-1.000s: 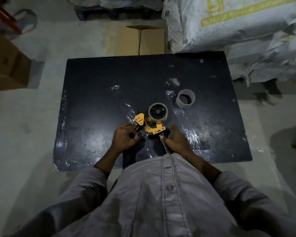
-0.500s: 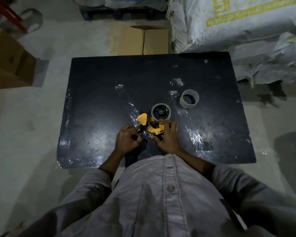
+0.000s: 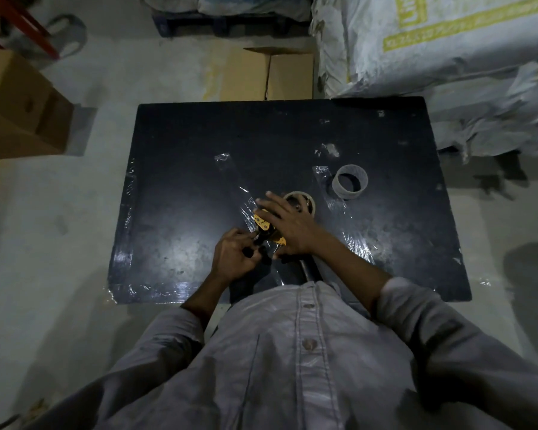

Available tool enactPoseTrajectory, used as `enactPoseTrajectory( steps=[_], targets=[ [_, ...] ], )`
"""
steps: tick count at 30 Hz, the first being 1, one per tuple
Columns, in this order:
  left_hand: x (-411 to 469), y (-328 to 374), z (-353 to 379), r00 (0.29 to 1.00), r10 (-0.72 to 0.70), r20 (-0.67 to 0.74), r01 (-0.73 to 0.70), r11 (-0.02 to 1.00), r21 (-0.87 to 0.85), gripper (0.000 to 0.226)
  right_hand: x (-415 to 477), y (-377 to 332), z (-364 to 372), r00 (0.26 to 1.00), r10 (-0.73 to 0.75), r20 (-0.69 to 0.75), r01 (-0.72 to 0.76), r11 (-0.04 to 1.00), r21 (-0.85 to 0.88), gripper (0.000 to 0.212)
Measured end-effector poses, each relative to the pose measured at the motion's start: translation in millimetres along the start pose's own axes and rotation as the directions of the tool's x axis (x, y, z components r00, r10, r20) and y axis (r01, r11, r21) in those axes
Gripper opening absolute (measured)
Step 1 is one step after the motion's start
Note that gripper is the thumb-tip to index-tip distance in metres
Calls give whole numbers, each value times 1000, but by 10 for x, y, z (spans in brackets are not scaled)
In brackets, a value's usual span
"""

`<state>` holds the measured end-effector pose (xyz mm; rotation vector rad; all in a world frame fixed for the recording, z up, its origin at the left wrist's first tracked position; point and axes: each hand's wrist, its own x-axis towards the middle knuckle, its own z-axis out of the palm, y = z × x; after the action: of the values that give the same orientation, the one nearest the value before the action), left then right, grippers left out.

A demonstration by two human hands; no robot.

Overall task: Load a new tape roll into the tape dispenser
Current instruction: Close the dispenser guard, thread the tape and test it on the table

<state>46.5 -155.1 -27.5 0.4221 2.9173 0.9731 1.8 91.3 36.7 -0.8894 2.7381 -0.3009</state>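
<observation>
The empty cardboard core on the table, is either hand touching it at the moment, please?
No, the empty core stands alone, apart from both hands, which are on the tape dispenser.

- The dispenser [image 3: 265, 225], yellow, lies on the black worktop [image 3: 199, 169] near its front edge.
- The left hand [image 3: 234, 255] pinches its near end.
- The right hand [image 3: 288, 223] lies over it, fingers spread, partly covering the roll [image 3: 305, 200].
- 1 empty core [image 3: 350, 181] stands just beyond, apart.

Table [image 3: 199, 169] glossy black – dispenser [image 3: 263, 225] yellow plastic – core [image 3: 350, 185] matt cardboard.
</observation>
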Motion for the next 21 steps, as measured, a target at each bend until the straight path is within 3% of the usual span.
enactPoseTrajectory(
  steps=[3,10,13,16,21],
  targets=[
    [41,-51,-37,1000,18,12,-18,999,-31,4,235,49,-131,988,-9,153,29,991,-129,137],
    [122,-154,-79,997,57,54,-54,997,-52,3,327,74,-218,989,-16,147,43,983,-179,126],
    [119,-183,-70,996,53,73,-50,998,-39,3,290,63,-220,992,2,126,17,988,-156,118],
    [118,-223,-80,994,60,89,-60,998,-3,8,271,3,-183,997,19,74,-12,996,-87,96],
    [60,-183,-131,990,101,99,-105,994,42,13,295,-95,-234,994,12,104,-15,1000,24,76]
  ],
)
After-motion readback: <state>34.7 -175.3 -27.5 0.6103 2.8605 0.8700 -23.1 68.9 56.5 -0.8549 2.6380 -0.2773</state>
